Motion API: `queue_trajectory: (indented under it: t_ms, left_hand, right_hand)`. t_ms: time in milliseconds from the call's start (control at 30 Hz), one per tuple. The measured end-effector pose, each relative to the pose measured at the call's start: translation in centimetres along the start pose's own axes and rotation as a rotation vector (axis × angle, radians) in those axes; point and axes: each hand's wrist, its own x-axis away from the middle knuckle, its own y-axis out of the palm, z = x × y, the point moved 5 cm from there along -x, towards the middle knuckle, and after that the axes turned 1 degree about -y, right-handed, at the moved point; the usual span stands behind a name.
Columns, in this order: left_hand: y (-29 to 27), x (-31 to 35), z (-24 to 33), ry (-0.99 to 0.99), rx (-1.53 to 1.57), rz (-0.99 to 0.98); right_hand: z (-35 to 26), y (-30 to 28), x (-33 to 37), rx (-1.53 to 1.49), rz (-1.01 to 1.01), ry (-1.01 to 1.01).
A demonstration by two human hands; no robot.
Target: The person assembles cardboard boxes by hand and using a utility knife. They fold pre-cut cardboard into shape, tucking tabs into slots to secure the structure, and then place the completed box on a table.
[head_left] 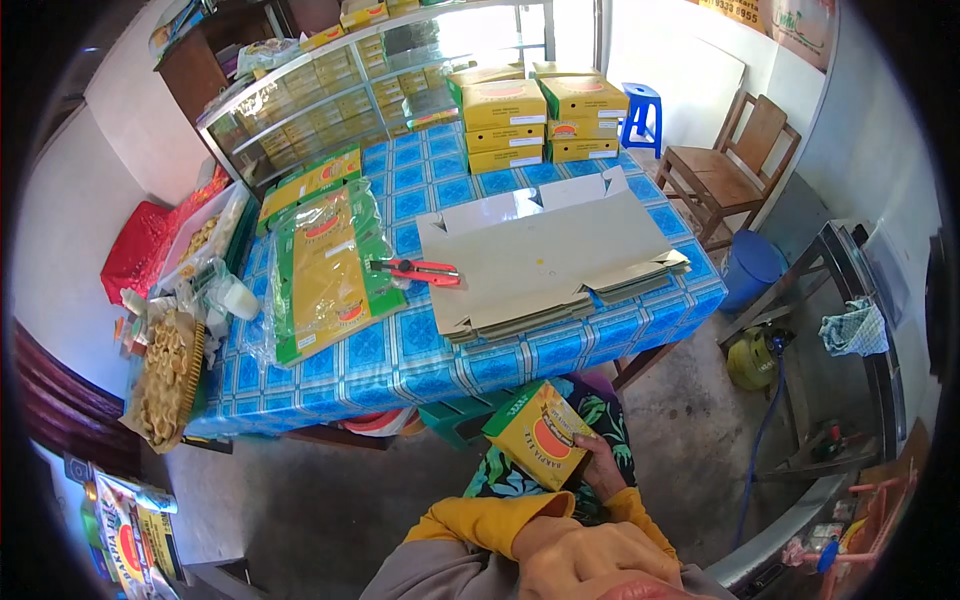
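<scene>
Over the lap (487,482), the right hand (600,465) grasps a boxy yellow-green carton (537,438); the left hand is hidden, its grip untellable. On the glossy blue surface (375,372) lie flat, creased cardboard sheets (555,250); leftward, a ribbed basket (196,368) holds curled tan snacks (170,375).

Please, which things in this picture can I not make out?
All in the head view:
- Left hand: hidden, seemingly behind the yellow-and-green box or the yellow sleeve.
- Contents of the stacked boxes: covered by closed lids.
- Lower cardboard sheets: mostly covered by the top sheet.
</scene>
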Motion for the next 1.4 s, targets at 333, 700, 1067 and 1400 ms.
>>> queue_trajectory:
  t_ms: [333, 700, 1067, 1400]
  left_hand:
    - [0.3, 1.6, 1.7, -0.097, 0.226, 0.054]
    - [-0.1, 4.1, 5.0, -0.215, -0.093, 0.018]
    - [0.0, 6.9, 6.7, -0.199, -0.064, 0.118]
    - [-4.7, 12.4, 9.3, -0.578, -0.196, 0.492]
  right_hand:
    - [0.0, 0.1, 0.0, -0.019, 0.029, 0.030]
    - [-4.1, 2.3, 2.5, -0.002, 0.012, -0.125]
    - [-25.1, 14.8, 2.8, 0.356, -0.112, -0.538]
    - [-25.4, 31.0, -12.1, 0.725, -0.180, -0.450]
